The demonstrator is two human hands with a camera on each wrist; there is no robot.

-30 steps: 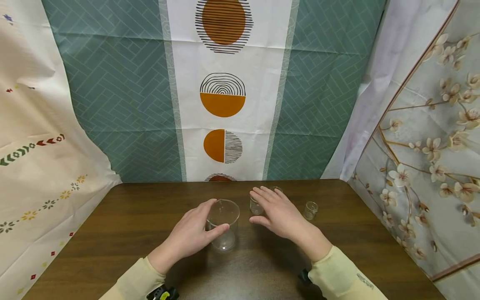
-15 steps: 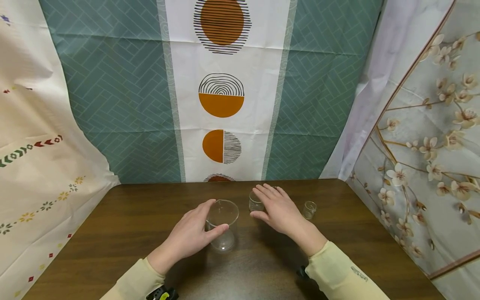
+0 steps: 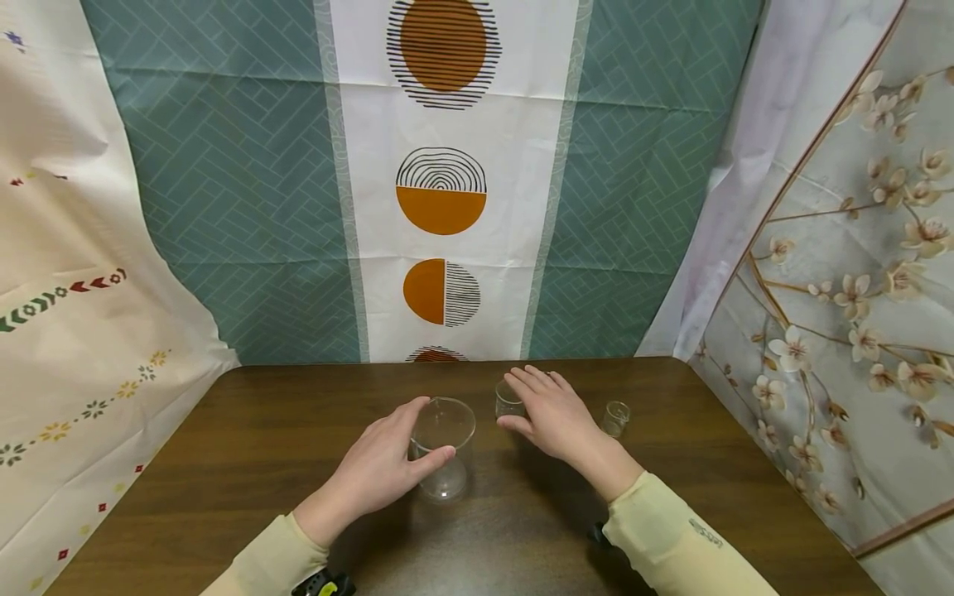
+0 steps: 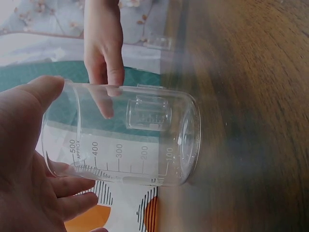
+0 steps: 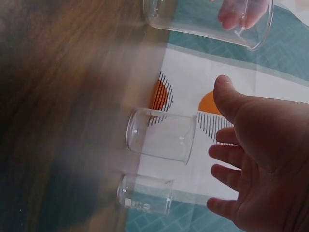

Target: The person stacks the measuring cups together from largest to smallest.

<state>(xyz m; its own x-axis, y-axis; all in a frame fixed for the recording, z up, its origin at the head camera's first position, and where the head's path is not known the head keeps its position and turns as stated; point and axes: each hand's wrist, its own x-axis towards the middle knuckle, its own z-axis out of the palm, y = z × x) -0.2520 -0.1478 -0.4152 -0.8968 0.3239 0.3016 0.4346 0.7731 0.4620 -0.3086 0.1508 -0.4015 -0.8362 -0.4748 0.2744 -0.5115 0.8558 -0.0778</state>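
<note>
A large clear glass beaker (image 3: 447,484) with printed volume marks stands upright on the table. My left hand (image 3: 376,459) holds it at the upper part; in the left wrist view the thumb lies at the rim and the other fingers are on the opposite side. My right hand (image 3: 555,422) hovers with fingers extended, palm facing a medium beaker (image 3: 509,403), which it partly covers in the head view. From the right wrist, that medium beaker (image 5: 161,135) and a smaller beaker (image 5: 145,194) appear just beyond the fingertips, with a gap between.
A tiny beaker (image 3: 615,419) stands to the right of the right hand. The brown wooden table (image 3: 261,463) ends at a patterned hanging cloth (image 3: 447,124) at the back. More cloth hangs on the left (image 3: 89,331) and right (image 3: 842,331).
My right hand has shifted slightly away from me, and its thumb now overlaps the lower part of the medium beaker. The left hand and large beaker stay in place.
</note>
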